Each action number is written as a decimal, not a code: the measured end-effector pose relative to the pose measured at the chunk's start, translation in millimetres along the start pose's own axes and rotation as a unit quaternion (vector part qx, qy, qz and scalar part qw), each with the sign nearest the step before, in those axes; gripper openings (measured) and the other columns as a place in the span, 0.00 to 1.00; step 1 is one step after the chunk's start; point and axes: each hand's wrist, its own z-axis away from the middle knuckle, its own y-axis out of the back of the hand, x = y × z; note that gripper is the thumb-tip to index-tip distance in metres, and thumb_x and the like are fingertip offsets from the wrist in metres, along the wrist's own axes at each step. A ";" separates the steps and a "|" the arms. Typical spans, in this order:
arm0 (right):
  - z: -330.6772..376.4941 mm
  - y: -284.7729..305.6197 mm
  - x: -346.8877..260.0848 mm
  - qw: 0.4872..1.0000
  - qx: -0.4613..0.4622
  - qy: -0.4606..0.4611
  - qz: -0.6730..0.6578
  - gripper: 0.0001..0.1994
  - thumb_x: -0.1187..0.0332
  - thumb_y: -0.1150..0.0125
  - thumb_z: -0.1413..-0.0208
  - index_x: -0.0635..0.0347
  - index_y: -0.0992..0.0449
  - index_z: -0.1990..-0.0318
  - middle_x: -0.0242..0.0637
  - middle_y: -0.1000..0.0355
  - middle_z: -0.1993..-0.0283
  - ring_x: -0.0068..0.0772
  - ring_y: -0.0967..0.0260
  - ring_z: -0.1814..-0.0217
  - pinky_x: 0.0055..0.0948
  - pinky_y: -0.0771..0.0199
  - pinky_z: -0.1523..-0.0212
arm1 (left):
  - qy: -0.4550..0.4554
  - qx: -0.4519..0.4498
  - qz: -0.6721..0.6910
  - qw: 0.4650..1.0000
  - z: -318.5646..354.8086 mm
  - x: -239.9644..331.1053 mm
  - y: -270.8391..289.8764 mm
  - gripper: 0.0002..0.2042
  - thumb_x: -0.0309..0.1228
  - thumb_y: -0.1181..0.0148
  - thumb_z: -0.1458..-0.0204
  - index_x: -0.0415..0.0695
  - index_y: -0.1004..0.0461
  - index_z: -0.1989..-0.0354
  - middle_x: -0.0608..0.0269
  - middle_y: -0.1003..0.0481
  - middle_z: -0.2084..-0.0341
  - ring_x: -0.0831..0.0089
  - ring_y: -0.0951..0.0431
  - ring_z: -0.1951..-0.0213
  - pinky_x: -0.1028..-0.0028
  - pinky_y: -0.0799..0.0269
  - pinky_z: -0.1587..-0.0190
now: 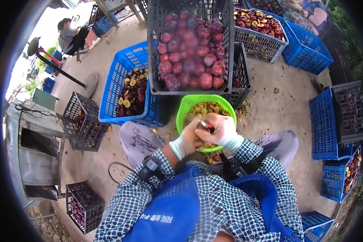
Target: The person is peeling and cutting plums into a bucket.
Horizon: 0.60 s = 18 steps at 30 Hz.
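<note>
1. Head view: both hands in white gloves, working together over a green bowl (188,105) that sits on the ground between the person's knees.
2. Left hand (186,140): fingers curled narrow around a small piece of fruit; the fruit itself is mostly hidden.
3. Right hand (222,130): fingers closed on a small tool with a reddish handle (209,126), tip against the left hand's fingers. Blade not visible.
4. Bowl holds yellowish cut pieces (205,109); a few more lie on the ground by its near rim.
5. Just beyond the bowl: dark crate (189,86) full of whole red-purple plums (191,52).
6. Left of it: blue crate (121,68) with halved plums (131,92), touching the dark crate's side.
7. Far right corner: grey crate (258,44) of halved plums, with blue crates (306,48) beside it.
8. Left edge: small dark crates (81,121), partly filled.
</note>
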 end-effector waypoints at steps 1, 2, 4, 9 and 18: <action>4.6 -9.2 10.9 0.995 0.044 -0.073 -0.048 0.19 0.54 0.18 0.48 0.49 0.11 0.50 0.39 0.16 0.64 0.42 0.14 0.62 0.41 0.13 0.56 | -0.038 0.068 -0.056 0.995 -6.9 4.1 -13.8 0.26 0.63 0.54 0.25 0.56 0.18 0.54 0.71 0.20 0.75 0.77 0.31 0.84 0.74 0.44 0.82; 3.3 -14.5 15.1 0.982 0.081 -0.142 -0.099 0.20 0.54 0.18 0.48 0.49 0.11 0.49 0.40 0.16 0.64 0.42 0.14 0.60 0.41 0.13 0.55 | -0.069 0.143 -0.111 0.981 -9.6 6.4 -24.3 0.29 0.66 0.56 0.24 0.56 0.17 0.52 0.70 0.19 0.74 0.76 0.33 0.84 0.73 0.46 0.81; 1.3 -15.4 13.2 0.990 0.112 -0.084 -0.015 0.25 0.53 0.16 0.50 0.50 0.13 0.46 0.40 0.17 0.59 0.43 0.13 0.55 0.41 0.12 0.52 | -0.168 0.123 -0.192 0.959 -15.6 6.1 -19.0 0.29 0.66 0.56 0.25 0.55 0.17 0.50 0.68 0.17 0.72 0.76 0.30 0.82 0.73 0.45 0.81; -1.0 -2.1 -4.1 0.988 0.092 0.089 0.089 0.26 0.47 0.13 0.54 0.49 0.12 0.51 0.37 0.18 0.55 0.43 0.15 0.56 0.40 0.13 0.56 | 0.050 -0.122 0.080 0.988 2.2 5.8 0.0 0.26 0.61 0.57 0.24 0.56 0.19 0.60 0.70 0.19 0.69 0.79 0.26 0.80 0.74 0.42 0.82; 7.6 -36.5 -17.5 0.978 0.197 -0.063 0.010 0.18 0.54 0.16 0.48 0.55 0.16 0.59 0.40 0.18 0.59 0.47 0.14 0.61 0.40 0.13 0.57 | -0.237 0.052 -0.031 0.969 -5.9 -17.6 -9.0 0.25 0.48 0.58 0.21 0.43 0.17 0.54 0.61 0.15 0.66 0.66 0.14 0.65 0.63 0.22 0.64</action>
